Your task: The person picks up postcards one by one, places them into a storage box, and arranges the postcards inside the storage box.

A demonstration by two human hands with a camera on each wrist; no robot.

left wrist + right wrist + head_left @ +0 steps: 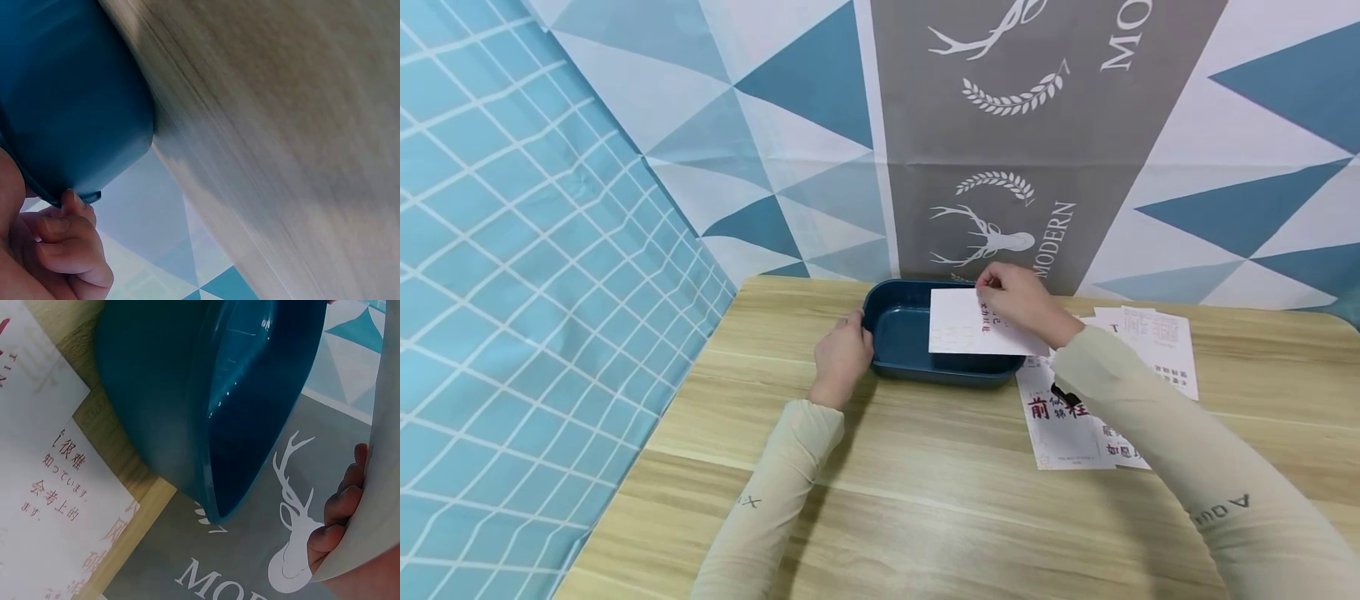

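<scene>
While the left hand point(841, 354) grips one end of a blue dish point(940, 377), the right hand point(1021, 298) pinches a white card point(955, 321) above it, long axes roughly parallel.

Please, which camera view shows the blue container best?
The head view: there the blue container shows nearly whole, with rim and inside, although the white card covers part. The left wrist view gives only outer wall and some rim, at the left hand. The right wrist view gives one end, with part of the inside.
</scene>
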